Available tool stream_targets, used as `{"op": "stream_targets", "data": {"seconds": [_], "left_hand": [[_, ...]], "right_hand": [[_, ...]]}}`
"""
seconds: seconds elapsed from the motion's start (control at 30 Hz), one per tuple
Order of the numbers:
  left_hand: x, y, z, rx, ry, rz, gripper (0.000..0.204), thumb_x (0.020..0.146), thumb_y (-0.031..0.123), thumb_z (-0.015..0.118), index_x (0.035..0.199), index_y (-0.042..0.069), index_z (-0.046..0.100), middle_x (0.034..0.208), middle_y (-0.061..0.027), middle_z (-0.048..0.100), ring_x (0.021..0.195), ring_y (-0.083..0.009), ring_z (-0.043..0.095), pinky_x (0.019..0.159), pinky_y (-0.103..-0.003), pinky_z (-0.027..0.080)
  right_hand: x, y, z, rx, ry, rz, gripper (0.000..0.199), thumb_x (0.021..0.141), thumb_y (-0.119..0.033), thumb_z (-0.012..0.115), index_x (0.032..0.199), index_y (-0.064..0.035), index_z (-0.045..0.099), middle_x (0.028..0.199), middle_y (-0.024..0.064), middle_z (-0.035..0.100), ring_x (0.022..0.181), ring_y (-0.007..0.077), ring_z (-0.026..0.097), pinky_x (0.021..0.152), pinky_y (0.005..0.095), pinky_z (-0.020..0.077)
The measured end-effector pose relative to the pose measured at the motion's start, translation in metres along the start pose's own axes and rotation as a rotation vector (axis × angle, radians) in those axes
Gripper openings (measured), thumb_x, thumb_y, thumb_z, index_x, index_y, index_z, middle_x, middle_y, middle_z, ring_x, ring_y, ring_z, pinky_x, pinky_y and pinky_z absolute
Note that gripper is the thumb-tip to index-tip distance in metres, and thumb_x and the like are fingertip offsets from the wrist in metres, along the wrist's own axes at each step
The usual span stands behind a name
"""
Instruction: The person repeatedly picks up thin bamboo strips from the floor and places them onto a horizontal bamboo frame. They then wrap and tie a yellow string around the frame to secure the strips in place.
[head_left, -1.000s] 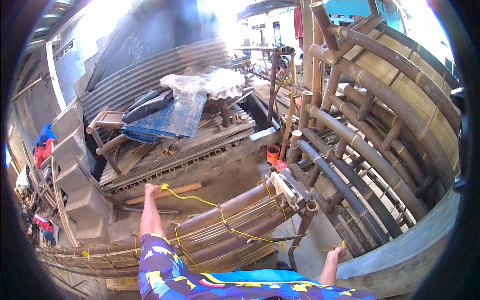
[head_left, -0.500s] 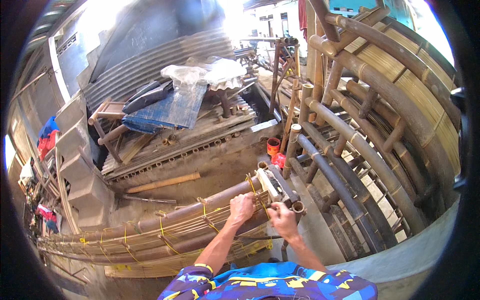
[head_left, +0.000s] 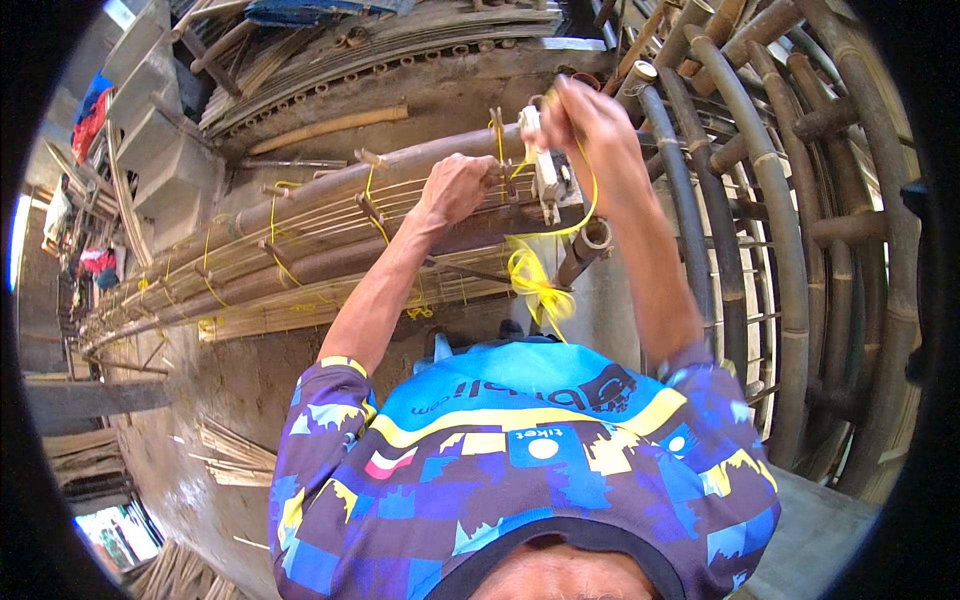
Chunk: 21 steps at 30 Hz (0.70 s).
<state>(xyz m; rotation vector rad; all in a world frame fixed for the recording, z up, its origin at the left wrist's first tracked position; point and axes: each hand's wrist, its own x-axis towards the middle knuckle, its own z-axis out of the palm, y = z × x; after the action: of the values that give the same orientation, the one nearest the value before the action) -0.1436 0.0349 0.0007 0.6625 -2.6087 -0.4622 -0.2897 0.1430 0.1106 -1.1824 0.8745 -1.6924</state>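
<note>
A long rack of bamboo poles (head_left: 430,157) runs from the lower left toward the middle, with thin slats (head_left: 335,215) between the poles and yellow ties along it. Near its right end my left hand (head_left: 460,188) is closed beside a small stick; what lies inside the fingers is hidden. My right hand (head_left: 600,125), smeared by motion, is raised beyond the end of the rack, pinching yellow plastic twine (head_left: 594,190). The twine curves down to a loose yellow bundle (head_left: 540,285) hanging by the near pole's open end. A whitish block (head_left: 542,172) sits across the rack's end, between my hands.
Large dark bamboo frames (head_left: 765,180) stand close on my right. A loose bamboo pole (head_left: 330,130) lies on the floor beyond the rack, near stacked bamboo (head_left: 400,60). Grey concrete steps (head_left: 165,150) rise at the left. Thin strips (head_left: 235,455) lie on the floor behind, lower left.
My right hand has risen away from the rack, drawing out yellow twine. The left hand stays closed by the rack's end. The view has tilted down, showing more of my shirt.
</note>
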Motion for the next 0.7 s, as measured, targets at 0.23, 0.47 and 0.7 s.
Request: {"op": "stream_targets", "data": {"seconds": [0.23, 0.47, 0.7], "left_hand": [[0.002, 0.016, 0.004, 0.008, 0.081, -0.132, 0.023, 0.082, 0.023, 0.050, 0.075, 0.003, 0.057, 0.068, -0.0182, 0.057, 0.062, -0.0351, 0.056, 0.057, -0.042, 0.042], [0.007, 0.019, 0.004, -0.001, 0.106, -0.236, 0.032, 0.085, 0.026, 0.047, 0.067, 0.000, 0.055, 0.065, -0.0207, 0.056, 0.063, -0.0382, 0.054, 0.058, -0.045, 0.040], [0.009, 0.019, 0.008, 0.047, 0.051, -0.356, 0.030, 0.083, 0.028, 0.047, 0.068, 0.004, 0.057, 0.066, -0.0197, 0.057, 0.067, -0.0377, 0.055, 0.059, -0.046, 0.042]], "right_hand": [[0.172, 0.015, 0.088, -1.006, -0.408, 0.106, 0.037, 0.086, -0.032, 0.047, 0.082, 0.0030, 0.060, 0.060, 0.0124, 0.054, 0.055, 0.0154, 0.053, 0.055, 0.0321, 0.0448], [0.184, 0.070, 0.013, -2.123, -0.715, 0.253, 0.024, 0.079, -0.031, 0.052, 0.097, -0.0213, 0.064, 0.101, 0.0013, 0.062, 0.093, 0.0184, 0.056, 0.084, 0.0550, 0.0315], [0.131, 0.098, -0.036, -0.137, -0.141, 0.551, 0.012, 0.084, -0.013, 0.052, 0.080, -0.0014, 0.054, 0.055, -0.0003, 0.044, 0.046, 0.0113, 0.044, 0.048, 0.0277, 0.0413]]}}
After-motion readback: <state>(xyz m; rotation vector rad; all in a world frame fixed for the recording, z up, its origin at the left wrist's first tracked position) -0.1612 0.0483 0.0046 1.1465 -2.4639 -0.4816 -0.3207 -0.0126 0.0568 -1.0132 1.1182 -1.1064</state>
